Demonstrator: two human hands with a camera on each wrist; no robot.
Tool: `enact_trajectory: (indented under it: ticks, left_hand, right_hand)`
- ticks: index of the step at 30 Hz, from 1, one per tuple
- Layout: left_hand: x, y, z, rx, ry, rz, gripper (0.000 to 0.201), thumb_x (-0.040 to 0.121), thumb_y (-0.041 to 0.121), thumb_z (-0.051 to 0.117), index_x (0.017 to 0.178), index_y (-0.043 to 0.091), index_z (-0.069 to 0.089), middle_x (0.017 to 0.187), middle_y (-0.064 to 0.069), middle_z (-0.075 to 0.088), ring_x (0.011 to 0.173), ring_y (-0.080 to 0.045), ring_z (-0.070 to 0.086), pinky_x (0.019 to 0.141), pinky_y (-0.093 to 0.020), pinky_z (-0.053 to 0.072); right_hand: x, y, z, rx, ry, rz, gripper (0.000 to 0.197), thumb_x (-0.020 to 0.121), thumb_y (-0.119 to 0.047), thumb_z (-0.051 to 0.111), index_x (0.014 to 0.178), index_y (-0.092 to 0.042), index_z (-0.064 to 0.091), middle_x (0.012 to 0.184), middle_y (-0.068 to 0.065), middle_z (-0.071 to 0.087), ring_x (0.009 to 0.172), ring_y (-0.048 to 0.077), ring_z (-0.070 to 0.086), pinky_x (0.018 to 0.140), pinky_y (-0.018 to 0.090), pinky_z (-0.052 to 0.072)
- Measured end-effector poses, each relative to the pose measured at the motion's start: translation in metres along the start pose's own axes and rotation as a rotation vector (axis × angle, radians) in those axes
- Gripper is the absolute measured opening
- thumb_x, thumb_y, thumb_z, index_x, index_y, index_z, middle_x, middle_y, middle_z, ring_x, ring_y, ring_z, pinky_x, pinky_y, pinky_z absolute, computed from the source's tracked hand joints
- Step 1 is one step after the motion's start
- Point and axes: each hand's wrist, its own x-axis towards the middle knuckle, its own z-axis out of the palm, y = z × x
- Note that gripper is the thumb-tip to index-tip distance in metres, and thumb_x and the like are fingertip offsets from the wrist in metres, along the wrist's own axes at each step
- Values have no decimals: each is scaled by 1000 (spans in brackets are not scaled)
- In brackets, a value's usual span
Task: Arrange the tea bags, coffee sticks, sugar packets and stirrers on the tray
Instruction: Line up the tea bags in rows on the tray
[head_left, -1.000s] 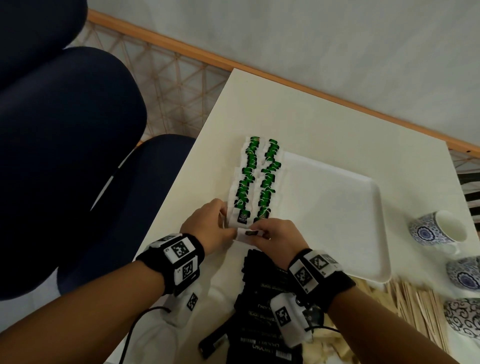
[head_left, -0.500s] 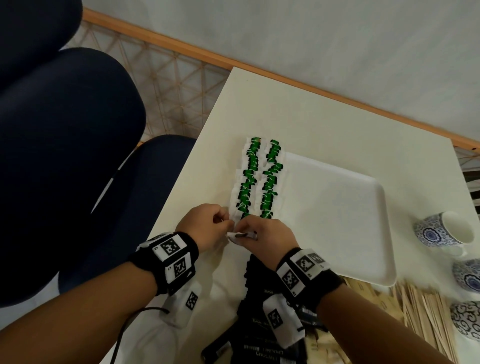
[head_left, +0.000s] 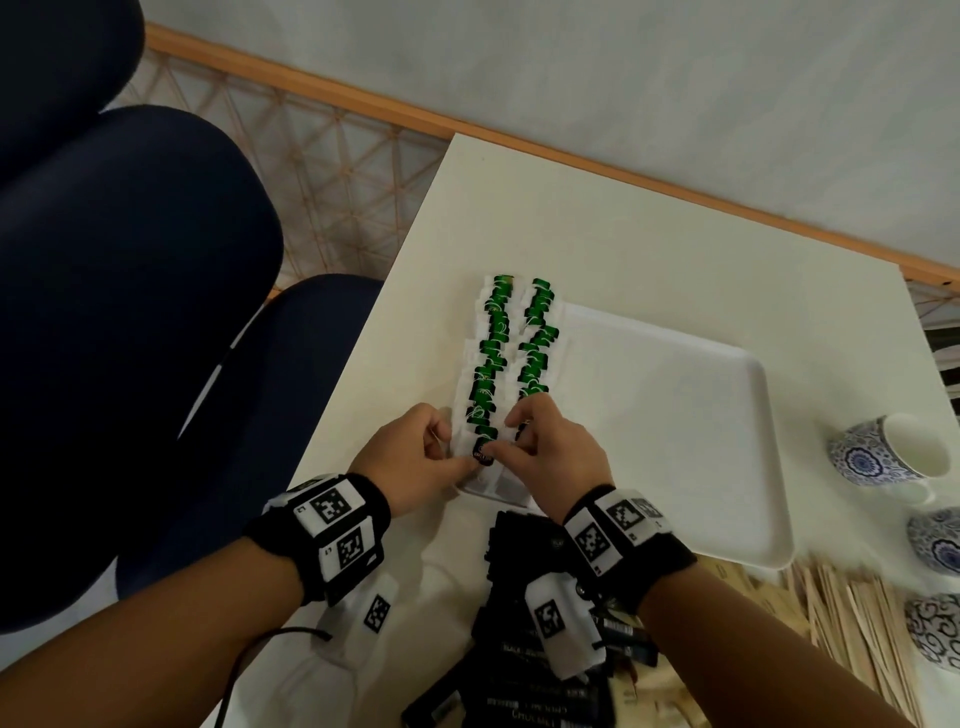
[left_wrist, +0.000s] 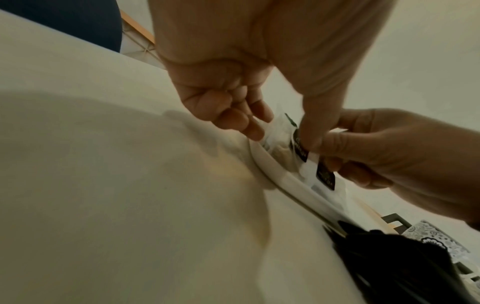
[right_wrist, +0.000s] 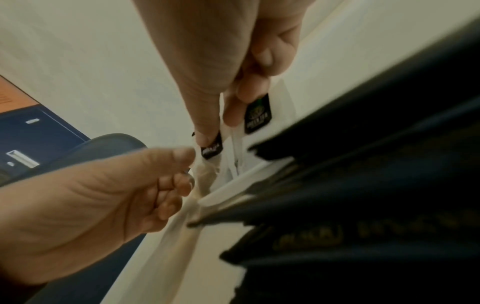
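Hands (head_left: 415, 457) (head_left: 550, 457) covering nearest tea bags (head_left: 485, 452), tray (head_left: 675, 415) corner hidden, grips unclear

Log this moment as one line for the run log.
step: placing tea bag | left hand: pinching tea bag | right hand: pressing it | place: near end of tray | coffee sticks: on table

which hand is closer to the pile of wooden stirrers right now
Right. The right hand works at the tray's near corner, on the side facing the wooden stirrers. The left hand lies beyond it at the tray's outer edge, farther away.
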Motion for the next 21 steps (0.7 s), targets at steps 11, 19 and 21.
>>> enact_trajectory:
  ticks: [11, 19, 21]
  left_hand:
    - [0, 15, -5, -159, -89, -21, 79, 87, 5, 58, 150, 25, 13, 154, -1, 27, 139, -16, 31, 111, -30, 30]
    - [-2, 28, 5, -262, -238, -54, 92, 89, -2, 48, 150, 34, -11, 160, 1, 3, 145, -14, 13, 108, -25, 22]
    - [-1, 29, 5, -276, -237, -60, 90, 89, -2, 47, 150, 35, -9, 160, 2, 3, 145, -13, 11, 107, -25, 22]
  right_hand:
    - [-4, 37, -19, 219, -89, 319, 50, 85, -17, 59, 133, -18, 42, 81, -4, 64, 76, 16, 64, 72, 30, 52]
    - [-2, 26, -6, 354, -55, 329, 71, 84, -7, 64, 142, -21, 27, 75, -1, 59, 72, 22, 66, 75, 40, 57]
    - [-1, 27, -7, 364, -59, 327, 70, 83, -9, 66, 141, -21, 29, 74, 0, 61, 71, 21, 66, 75, 41, 57]
